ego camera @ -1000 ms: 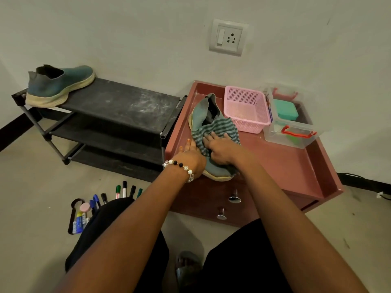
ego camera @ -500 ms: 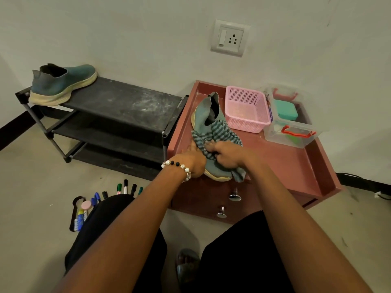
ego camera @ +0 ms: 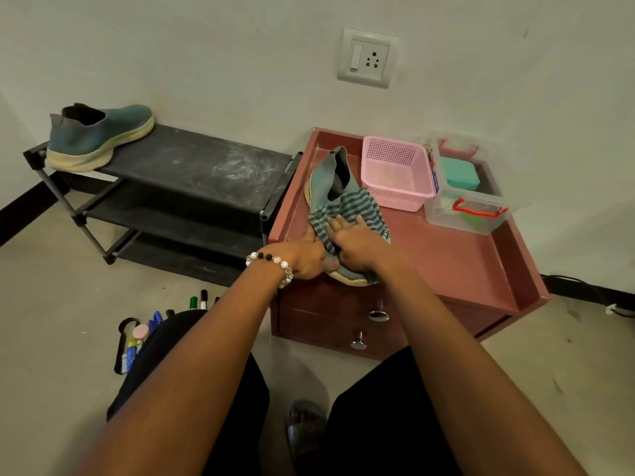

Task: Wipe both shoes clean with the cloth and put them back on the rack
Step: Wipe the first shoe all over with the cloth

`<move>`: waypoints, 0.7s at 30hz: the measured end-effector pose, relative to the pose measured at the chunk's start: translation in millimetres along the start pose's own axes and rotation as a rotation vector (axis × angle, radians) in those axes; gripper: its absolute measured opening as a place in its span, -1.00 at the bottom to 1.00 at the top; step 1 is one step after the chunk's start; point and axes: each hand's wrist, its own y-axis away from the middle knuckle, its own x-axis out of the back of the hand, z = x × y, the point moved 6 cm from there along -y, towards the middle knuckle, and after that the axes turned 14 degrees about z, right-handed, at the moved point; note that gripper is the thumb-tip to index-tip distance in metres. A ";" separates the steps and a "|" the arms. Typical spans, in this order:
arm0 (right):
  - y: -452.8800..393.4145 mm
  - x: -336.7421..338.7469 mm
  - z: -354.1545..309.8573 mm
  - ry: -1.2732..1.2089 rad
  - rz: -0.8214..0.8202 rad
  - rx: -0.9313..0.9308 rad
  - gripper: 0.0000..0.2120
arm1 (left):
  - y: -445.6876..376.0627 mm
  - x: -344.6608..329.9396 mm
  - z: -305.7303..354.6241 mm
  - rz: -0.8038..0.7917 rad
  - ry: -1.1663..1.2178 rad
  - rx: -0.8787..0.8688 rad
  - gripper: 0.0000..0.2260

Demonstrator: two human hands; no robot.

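A teal shoe (ego camera: 324, 180) with a cream sole lies on the red cabinet top (ego camera: 446, 255), heel toward the wall. A grey-striped cloth (ego camera: 364, 204) is draped over its front half. My left hand (ego camera: 302, 259), with a bead bracelet at the wrist, grips the shoe's toe end from the left side. My right hand (ego camera: 357, 245) presses flat on the cloth with its fingers spread, on top of the shoe. The second teal shoe (ego camera: 99, 135) stands at the left end of the black rack's (ego camera: 192, 163) top shelf.
A pink mesh basket (ego camera: 395, 173) and a clear lidded box (ego camera: 467, 207) stand at the back of the cabinet, right of the shoe. Markers (ego camera: 137, 334) lie on the floor by my left knee. The rack stands against the cabinet's left side.
My right hand slid the cloth from the toe up toward the shoe's middle, and its fingers went from bunched on the cloth to spread flat. The left hand stayed on the toe end.
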 end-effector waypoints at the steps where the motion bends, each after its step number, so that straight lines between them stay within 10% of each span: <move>1: -3.5 -1.5 1.2 0.015 0.012 -0.006 -0.32 | -1.0 -1.4 -0.9 0.011 -0.011 0.008 -0.38; 10: 46.3 7.5 12.6 -0.410 -0.063 -0.054 -0.51 | -5.0 -14.0 -5.9 0.024 0.004 0.007 -0.41; 21: 16.2 -2.0 -5.6 -0.068 -0.074 0.015 -0.37 | -2.5 -6.7 0.2 0.035 -0.039 0.016 -0.36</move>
